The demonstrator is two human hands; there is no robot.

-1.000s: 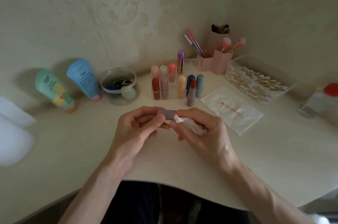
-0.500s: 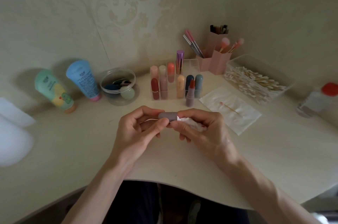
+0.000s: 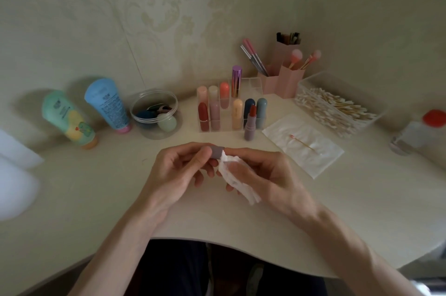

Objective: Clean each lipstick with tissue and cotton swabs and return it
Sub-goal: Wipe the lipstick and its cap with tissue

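Observation:
My left hand [image 3: 176,170] pinches a mauve lipstick cap [image 3: 217,151] above the middle of the desk. My right hand [image 3: 263,175] holds a crumpled white tissue [image 3: 235,179] whose upper end touches the cap's open end. The cap's uncapped lipstick [image 3: 250,124], red bullet up, stands on the desk in front of a clear organizer [image 3: 229,126] with several capped lipsticks. A used cotton swab [image 3: 303,143] lies on a flat tissue sheet [image 3: 304,144] to the right.
A clear box of cotton swabs [image 3: 335,107] and pink brush holders [image 3: 282,80] stand at the back right. A red-capped bottle [image 3: 420,131] lies far right. Two tubes [image 3: 70,119] and a round container of sponges [image 3: 154,114] stand at the left. The desk edge curves in near my body.
My right hand has turned and opened a little, so more of the tissue hangs out below the cap. The cap stays pinched in my left hand in about the same place.

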